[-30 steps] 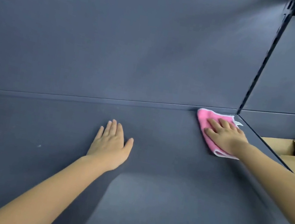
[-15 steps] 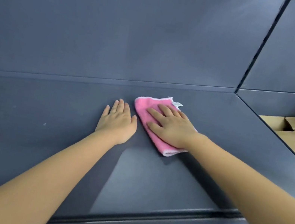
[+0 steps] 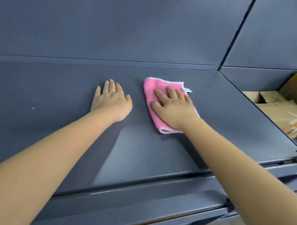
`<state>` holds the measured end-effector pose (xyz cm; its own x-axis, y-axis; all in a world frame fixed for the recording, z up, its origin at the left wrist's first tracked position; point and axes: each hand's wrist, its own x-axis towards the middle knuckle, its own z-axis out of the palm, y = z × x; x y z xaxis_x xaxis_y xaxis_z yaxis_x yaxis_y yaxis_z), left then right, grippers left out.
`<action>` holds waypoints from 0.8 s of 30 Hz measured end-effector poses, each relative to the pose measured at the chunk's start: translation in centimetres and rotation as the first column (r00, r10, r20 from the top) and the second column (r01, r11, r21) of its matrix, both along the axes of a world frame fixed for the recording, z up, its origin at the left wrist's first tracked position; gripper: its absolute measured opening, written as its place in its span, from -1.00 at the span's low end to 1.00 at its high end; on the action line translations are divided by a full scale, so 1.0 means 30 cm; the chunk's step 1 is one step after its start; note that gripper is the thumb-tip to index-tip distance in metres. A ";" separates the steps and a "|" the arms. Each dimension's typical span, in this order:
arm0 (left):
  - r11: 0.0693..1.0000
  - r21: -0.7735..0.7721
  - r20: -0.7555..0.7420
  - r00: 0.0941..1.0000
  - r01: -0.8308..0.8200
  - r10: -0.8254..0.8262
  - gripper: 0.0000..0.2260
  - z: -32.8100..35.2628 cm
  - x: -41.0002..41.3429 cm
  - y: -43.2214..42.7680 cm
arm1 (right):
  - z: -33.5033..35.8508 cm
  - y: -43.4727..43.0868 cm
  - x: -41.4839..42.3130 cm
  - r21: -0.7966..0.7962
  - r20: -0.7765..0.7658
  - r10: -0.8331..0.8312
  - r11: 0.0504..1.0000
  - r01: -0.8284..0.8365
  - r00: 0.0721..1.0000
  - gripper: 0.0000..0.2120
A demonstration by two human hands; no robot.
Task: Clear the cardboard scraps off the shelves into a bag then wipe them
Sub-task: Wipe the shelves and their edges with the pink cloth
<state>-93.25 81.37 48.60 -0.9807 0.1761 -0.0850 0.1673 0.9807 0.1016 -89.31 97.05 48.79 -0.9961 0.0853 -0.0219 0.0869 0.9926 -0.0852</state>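
— How far along is the clearing?
— No cardboard scraps show on this shelf [image 3: 216, 96]; wiping is underway. The right hand [image 3: 174, 108] presses flat on a pink cloth [image 3: 153, 87] mid-shelf, its grip unclenched.
— And the left hand [image 3: 112, 100]?
— Released, palm down beside the cloth. Dust specks [image 3: 33, 108] remain leftward.
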 end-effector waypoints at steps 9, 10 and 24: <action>1.000 0.003 0.003 1.000 0.017 -0.017 -0.48 0.001 0.026 -0.004 | 0.018 0.187 0.386 0.053 0.038 -0.069 0.996 0.067 0.997 -0.31; 1.000 0.006 0.005 1.000 0.018 -0.018 -0.48 0.001 0.028 -0.002 | 0.020 0.232 0.381 0.055 0.049 -0.130 0.990 0.127 0.990 -0.42; 0.976 0.186 0.035 0.992 0.113 -0.121 -0.57 0.048 0.032 -0.064 | -0.011 -0.022 0.379 0.043 -0.023 0.163 0.986 -0.162 0.986 -0.17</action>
<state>-92.30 79.45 50.04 -0.9482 0.3061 -0.0849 0.2708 0.9186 0.2878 -77.94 96.38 48.45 -0.9970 -0.0771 0.0046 -0.0772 0.9960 -0.0447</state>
